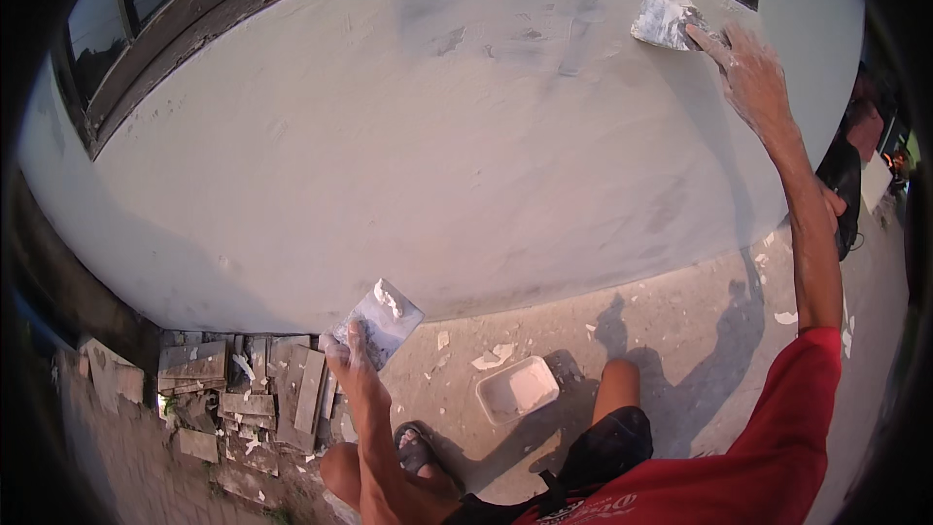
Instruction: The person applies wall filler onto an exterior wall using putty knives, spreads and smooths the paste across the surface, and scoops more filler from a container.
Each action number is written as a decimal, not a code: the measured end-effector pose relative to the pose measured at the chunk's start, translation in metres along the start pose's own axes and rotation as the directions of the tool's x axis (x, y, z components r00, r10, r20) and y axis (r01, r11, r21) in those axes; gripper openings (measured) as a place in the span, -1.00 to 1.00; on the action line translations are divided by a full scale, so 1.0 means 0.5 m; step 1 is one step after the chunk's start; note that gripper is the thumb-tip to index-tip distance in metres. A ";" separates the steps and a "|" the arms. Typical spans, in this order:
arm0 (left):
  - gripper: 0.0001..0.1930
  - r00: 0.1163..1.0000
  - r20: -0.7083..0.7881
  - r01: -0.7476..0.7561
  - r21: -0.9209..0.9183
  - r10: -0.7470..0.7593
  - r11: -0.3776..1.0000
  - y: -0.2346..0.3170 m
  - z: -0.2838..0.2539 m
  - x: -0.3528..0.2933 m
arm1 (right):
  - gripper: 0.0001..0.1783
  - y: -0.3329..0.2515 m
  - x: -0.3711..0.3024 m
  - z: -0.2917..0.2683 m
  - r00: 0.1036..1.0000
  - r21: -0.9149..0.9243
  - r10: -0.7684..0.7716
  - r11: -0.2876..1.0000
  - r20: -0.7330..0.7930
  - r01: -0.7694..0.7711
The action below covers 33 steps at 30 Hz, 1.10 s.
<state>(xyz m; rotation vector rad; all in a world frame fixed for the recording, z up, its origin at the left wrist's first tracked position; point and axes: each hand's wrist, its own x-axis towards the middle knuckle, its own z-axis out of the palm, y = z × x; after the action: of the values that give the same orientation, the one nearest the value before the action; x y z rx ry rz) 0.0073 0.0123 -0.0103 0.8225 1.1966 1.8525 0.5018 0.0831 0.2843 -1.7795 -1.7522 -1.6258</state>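
Note:
My right hand [750,76] is closed on a wide putty knife [669,16] and reaches up to the right part of the wall [408,165]. White filler smears the knife's blade, which lies against or very near the wall just below a dark window frame. Low on the left, my left hand [355,360] grips a flat square plate [394,327], thumb on top. A lump of white putty sits near the plate's far corner. Grey and whitish patches mark the wall's upper middle. White dust coats my fingers.
A white plastic tub [517,391] with pale residue stands on the concrete by my knees. Broken tiles and boards [258,389] are piled at lower left. White flakes [494,357] litter the ground. Another person [847,175] is partly visible at the right edge.

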 end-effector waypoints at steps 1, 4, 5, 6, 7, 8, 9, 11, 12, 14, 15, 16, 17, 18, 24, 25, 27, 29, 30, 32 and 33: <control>-0.76 1.000 -0.011 -0.001 -0.002 0.001 1.000 -0.002 -0.001 0.000 | -0.29 0.010 -0.024 0.002 0.999 -0.030 0.031 0.999 0.041 -0.030; -0.76 0.998 0.056 -0.024 -0.109 0.031 0.994 -0.009 -0.002 0.004 | -0.44 -0.046 -0.104 -0.031 0.965 0.402 0.213 0.878 0.153 -0.258; -0.76 1.000 0.019 -0.014 -0.095 0.016 0.995 -0.008 0.000 0.005 | -0.49 -0.094 -0.127 -0.043 0.929 0.662 0.248 0.651 0.275 -0.370; -0.78 0.996 0.081 0.040 -0.170 -0.027 0.985 -0.008 0.009 0.005 | -0.52 -0.138 -0.152 -0.045 0.912 0.825 0.191 0.389 0.364 -0.411; -0.80 0.988 0.141 0.099 -0.241 -0.066 0.966 -0.003 0.013 0.001 | -0.56 -0.187 -0.180 -0.050 0.890 0.887 0.103 0.087 0.444 -0.453; -0.81 0.979 0.167 0.159 -0.267 -0.117 0.950 -0.011 0.022 -0.004 | -0.56 -0.235 -0.215 -0.076 0.799 0.796 -0.028 -0.072 0.601 -0.601; -0.82 0.970 0.190 0.202 -0.294 -0.149 0.934 -0.022 0.037 0.001 | -0.57 -0.300 -0.238 -0.084 0.794 0.771 -0.131 -0.190 0.594 -0.608; -0.82 0.937 0.242 0.324 -0.337 -0.252 0.884 0.000 0.053 -0.016 | -0.59 -0.442 -0.281 -0.103 0.854 0.750 -0.280 -0.408 0.439 -0.520; -0.82 0.936 0.224 0.336 -0.338 -0.272 0.879 -0.007 0.060 -0.026 | -0.60 -0.501 -0.298 -0.107 0.872 0.788 -0.298 -0.382 0.388 -0.482; -0.82 0.925 0.244 0.365 -0.359 -0.291 0.859 0.005 0.054 -0.038 | -0.61 -0.591 -0.313 -0.106 0.886 0.811 -0.344 -0.391 0.309 -0.435; -0.82 0.926 0.228 0.366 -0.358 -0.300 0.859 0.003 0.052 -0.040 | -0.60 -0.618 -0.321 -0.097 0.941 0.924 -0.286 -0.279 0.180 -0.261; -0.82 0.936 0.225 0.340 -0.377 -0.271 0.862 0.002 0.050 -0.041 | -0.58 -0.636 -0.329 -0.092 0.969 0.986 -0.243 -0.152 0.032 -0.070; -0.81 0.945 0.223 0.314 -0.395 -0.241 0.863 0.002 0.047 -0.043 | -0.58 -0.640 -0.338 -0.087 0.967 0.984 -0.254 -0.160 0.031 -0.073; -0.81 0.949 0.201 0.307 -0.392 -0.245 0.868 0.006 0.041 -0.050 | -0.57 -0.638 -0.350 -0.079 0.963 0.994 -0.260 -0.071 0.065 -0.087; -0.79 0.990 0.131 0.089 -0.326 -0.048 0.941 0.028 0.019 -0.039 | -0.43 -0.538 -0.352 -0.038 0.950 0.937 -0.281 0.348 0.134 -0.029; -0.78 0.993 0.112 0.064 -0.252 -0.037 0.966 0.025 0.021 -0.036 | -0.43 -0.514 -0.323 -0.051 0.950 0.938 -0.284 0.345 0.129 -0.024; -0.77 0.995 0.095 0.048 -0.149 -0.034 0.988 0.025 -0.003 -0.028 | -0.39 -0.497 -0.271 -0.095 0.943 0.860 -0.331 0.469 -0.043 0.204; -0.76 0.995 0.096 0.034 -0.085 -0.025 0.996 0.030 0.011 -0.018 | -0.40 -0.468 -0.212 -0.156 0.907 0.755 -0.397 0.550 -0.140 0.357; -0.76 0.996 0.092 0.028 -0.074 -0.021 0.997 0.036 0.010 -0.020 | -0.41 -0.480 -0.201 -0.171 0.883 0.704 -0.428 0.566 -0.193 0.428; -0.77 0.991 0.130 -0.021 -0.116 0.036 0.993 0.043 0.029 -0.029 | -0.45 -0.477 -0.181 -0.205 0.813 0.588 -0.526 0.584 -0.251 0.560; -0.77 0.987 0.149 -0.035 -0.130 0.055 0.991 0.042 0.032 -0.040 | -0.46 -0.472 -0.173 -0.208 0.798 0.546 -0.541 0.597 -0.267 0.588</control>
<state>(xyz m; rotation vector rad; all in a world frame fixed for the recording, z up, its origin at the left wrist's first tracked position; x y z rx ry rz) 0.0254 -0.0034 0.0125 0.9082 0.9629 1.8455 0.2828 0.0248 0.1335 -0.8824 -2.5889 -1.0166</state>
